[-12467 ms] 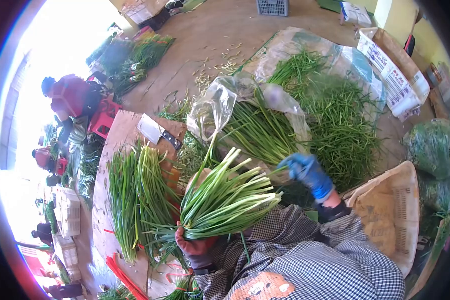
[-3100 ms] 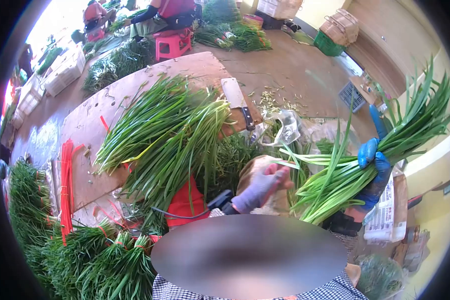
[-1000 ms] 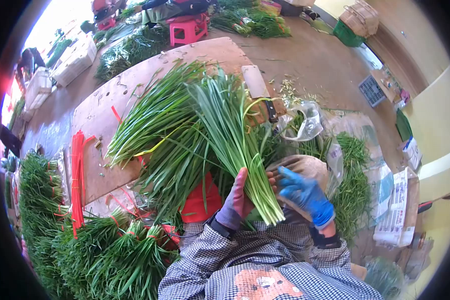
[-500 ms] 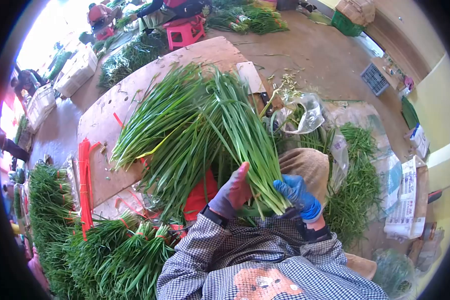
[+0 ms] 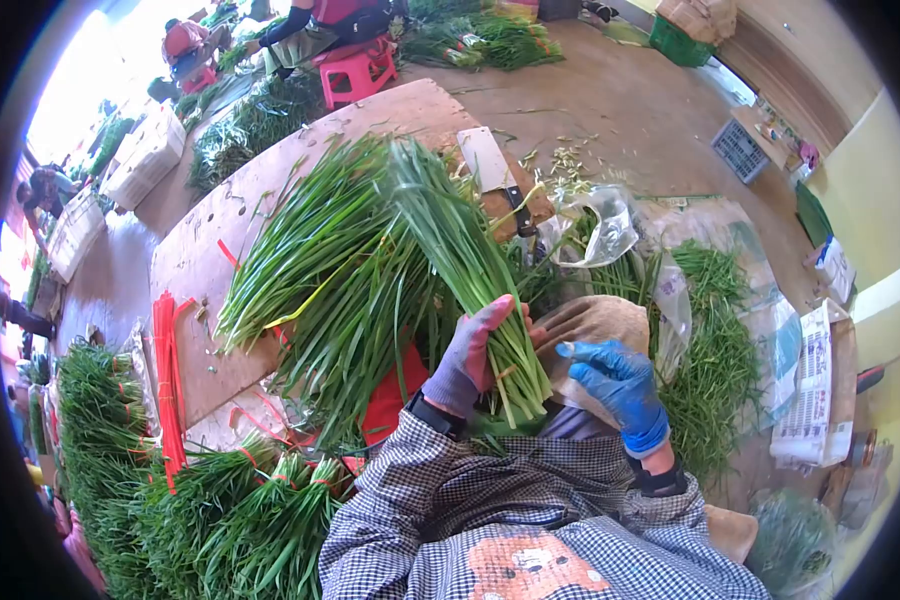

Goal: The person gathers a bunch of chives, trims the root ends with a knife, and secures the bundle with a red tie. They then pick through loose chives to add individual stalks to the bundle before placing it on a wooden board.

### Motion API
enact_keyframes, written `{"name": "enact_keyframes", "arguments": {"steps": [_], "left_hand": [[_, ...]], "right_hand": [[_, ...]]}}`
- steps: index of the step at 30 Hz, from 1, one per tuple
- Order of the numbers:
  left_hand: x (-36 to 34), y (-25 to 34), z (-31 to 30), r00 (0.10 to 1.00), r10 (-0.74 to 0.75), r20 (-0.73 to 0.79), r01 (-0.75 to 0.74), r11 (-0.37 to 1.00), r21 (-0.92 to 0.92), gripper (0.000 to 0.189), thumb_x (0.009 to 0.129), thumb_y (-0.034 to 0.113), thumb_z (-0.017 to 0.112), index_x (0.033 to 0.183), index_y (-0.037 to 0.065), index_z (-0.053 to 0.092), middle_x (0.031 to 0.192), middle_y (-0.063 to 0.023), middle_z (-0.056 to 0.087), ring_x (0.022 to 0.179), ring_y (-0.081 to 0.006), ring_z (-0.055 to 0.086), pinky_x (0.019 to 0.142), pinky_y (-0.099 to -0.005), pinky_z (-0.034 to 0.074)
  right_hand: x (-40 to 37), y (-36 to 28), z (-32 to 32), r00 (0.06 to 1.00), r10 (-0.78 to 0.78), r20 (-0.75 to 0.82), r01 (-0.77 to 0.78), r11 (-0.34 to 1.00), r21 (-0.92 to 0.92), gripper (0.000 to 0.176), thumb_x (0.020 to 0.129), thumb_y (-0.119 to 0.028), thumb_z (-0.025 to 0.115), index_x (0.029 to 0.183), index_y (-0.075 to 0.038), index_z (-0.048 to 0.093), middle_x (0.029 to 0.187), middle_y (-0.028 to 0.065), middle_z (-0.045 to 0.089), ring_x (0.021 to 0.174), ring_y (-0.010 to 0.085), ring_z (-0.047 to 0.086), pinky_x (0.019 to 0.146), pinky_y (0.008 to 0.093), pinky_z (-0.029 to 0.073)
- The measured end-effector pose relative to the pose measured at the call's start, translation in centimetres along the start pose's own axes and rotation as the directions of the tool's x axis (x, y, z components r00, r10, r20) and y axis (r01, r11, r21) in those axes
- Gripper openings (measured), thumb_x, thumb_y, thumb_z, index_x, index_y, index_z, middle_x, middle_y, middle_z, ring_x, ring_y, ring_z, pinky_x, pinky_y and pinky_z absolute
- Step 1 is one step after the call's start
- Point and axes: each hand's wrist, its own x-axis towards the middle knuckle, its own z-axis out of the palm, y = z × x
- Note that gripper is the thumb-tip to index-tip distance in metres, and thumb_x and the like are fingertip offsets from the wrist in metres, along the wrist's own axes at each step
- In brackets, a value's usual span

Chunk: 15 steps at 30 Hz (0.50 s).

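Green stalk bundle (image 5: pixel 450 245) in 1 hand
Nearer the wearer than the wooden board (image 5: pixel 205 235), the left hand (image 5: pixel 465 360) gripped the bundle low, its tops reaching over the board's loose leafy pile (image 5: pixel 330 260). The right hand (image 5: pixel 618 390), fingers half-curled and apart, held nothing beside the stem ends. Gentle, steady pressure and level ends probably suited the stalks best.
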Motion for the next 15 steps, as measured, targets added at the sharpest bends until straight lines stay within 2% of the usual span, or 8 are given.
{"name": "enact_keyframes", "arguments": {"steps": [3,4,7,8,9,11,13,15], "left_hand": [[0.3,-0.7,0.0,0.997,-0.073,0.017,0.074,0.994,-0.076,0.036,0.091,0.031,0.067,0.111,0.003,0.057,0.093,-0.0103,0.065,0.082,-0.0261,0.069,0.071,-0.0397,0.06],[0.0,-0.8,0.3,0.998,-0.055,0.008,0.055,0.998,-0.034,0.04,0.096,0.037,0.059,0.115,0.002,0.06,0.099,-0.0111,0.068,0.088,-0.0228,0.068,0.09,-0.0437,0.055],[-0.2,-1.1,0.3,0.997,-0.023,0.079,0.037,0.981,-0.191,0.049,0.098,0.044,0.053,0.122,0.002,0.057,0.107,-0.014,0.068,0.096,-0.0264,0.067,0.094,-0.0432,0.052],[0.5,-2.5,-1.0,0.992,0.12,0.026,-0.113,0.976,-0.185,0.057,0.098,0.049,0.049,0.132,0.002,0.051,0.118,-0.015,0.065,0.107,-0.029,0.063,0.1,-0.0449,0.047],[0.2,-2.2,-1.0,0.992,0.125,0.026,-0.118,0.975,-0.189,0.057,0.098,0.049,0.049,0.132,0.002,0.051,0.118,-0.015,0.065,0.107,-0.029,0.063,0.1,-0.0449,0.047],[-0.5,-1.6,-0.9,0.952,0.179,0.248,-0.121,0.965,-0.233,0.06,0.098,0.049,0.05,0.14,0.006,0.044,0.13,-0.0142,0.058,0.118,-0.0288,0.058,0.104,-0.0472,0.044],[-1.6,-1.4,-0.7,0.93,0.287,0.229,-0.269,0.957,-0.108,0.063,0.097,0.051,0.048,0.145,0.011,0.038,0.137,-0.0136,0.053,0.123,-0.0287,0.055,0.107,-0.0485,0.042],[-1.4,-1.0,-2.1,0.935,0.108,0.339,0.004,0.95,-0.313,0.064,0.097,0.054,0.048,0.145,0.013,0.038,0.14,-0.0138,0.051,0.125,-0.0302,0.053,0.11,-0.0488,0.038]], "right_hand": [[1.5,-3.8,1.2,0.987,-0.023,0.158,0.039,0.994,-0.102,0.045,0.079,-0.006,0.074,0.123,-0.01,0.066,0.084,0.0044,0.067,0.073,0.0178,0.063,0.066,0.0318,0.051],[1.7,-4.1,2.4,0.981,-0.107,0.165,0.133,0.979,-0.157,0.039,0.077,-0.007,0.073,0.116,-0.011,0.069,0.08,0.0058,0.064,0.071,0.0224,0.063,0.066,0.0347,0.051],[2.7,-1.2,4.9,0.963,-0.257,0.086,0.271,0.926,-0.262,0.028,0.077,-0.008,0.072,0.104,-0.01,0.07,0.081,0.0088,0.063,0.069,0.025,0.062,0.065,0.0359,0.051],[3.2,-1.1,4.9,0.973,-0.199,0.113,0.226,0.916,-0.331,0.017,0.077,-0.009,0.073,0.094,-0.008,0.069,0.08,0.0105,0.061,0.071,0.0247,0.063,0.064,0.0342,0.051],[3.4,-1.2,5.1,0.972,-0.202,0.118,0.231,0.915,-0.332,0.017,0.077,-0.009,0.073,0.094,-0.008,0.069,0.08,0.0105,0.061,0.071,0.0247,0.063,0.064,0.0342,0.051],[4.0,-1.0,5.5,0.998,-0.024,0.054,0.028,0.995,-0.093,0.012,0.078,-0.01,0.074,0.089,-0.007,0.069,0.078,0.0097,0.061,0.068,0.0224,0.062,0.063,0.0313,0.05],[4.9,-0.7,5.7,0.998,0.028,0.058,-0.027,1.0,-0.004,0.007,0.082,-0.006,0.073,0.087,-0.004,0.069,0.076,0.007,0.062,0.065,0.0165,0.06,0.061,0.0297,0.048],[5.9,-0.9,5.9,1.0,-0.005,0.003,0.004,0.958,0.286,0.005,0.084,-0.003,0.071,0.088,-0.002,0.068,0.076,0.0034,0.062,0.065,0.0108,0.058,0.062,0.0291,0.048]]}}
